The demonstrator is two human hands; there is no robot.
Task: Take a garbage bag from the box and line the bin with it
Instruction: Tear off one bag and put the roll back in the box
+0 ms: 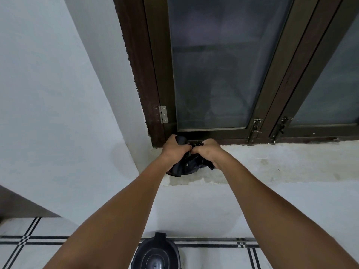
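Two hands, left hand (173,150) and right hand (208,152), grip one crumpled black garbage bag (191,165) with curled fingers above one windowsill (272,162); one black bin (156,253) stands below.

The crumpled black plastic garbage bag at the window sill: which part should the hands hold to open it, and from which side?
Probably the top bunched edge of the crumpled black plastic garbage bag, where left hand and right hand already pinch it from either side; the rest hangs loose below.

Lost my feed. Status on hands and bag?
Both hands, left and right, grip black garbage bag at window sill. Bin below, lid closed, unlined.
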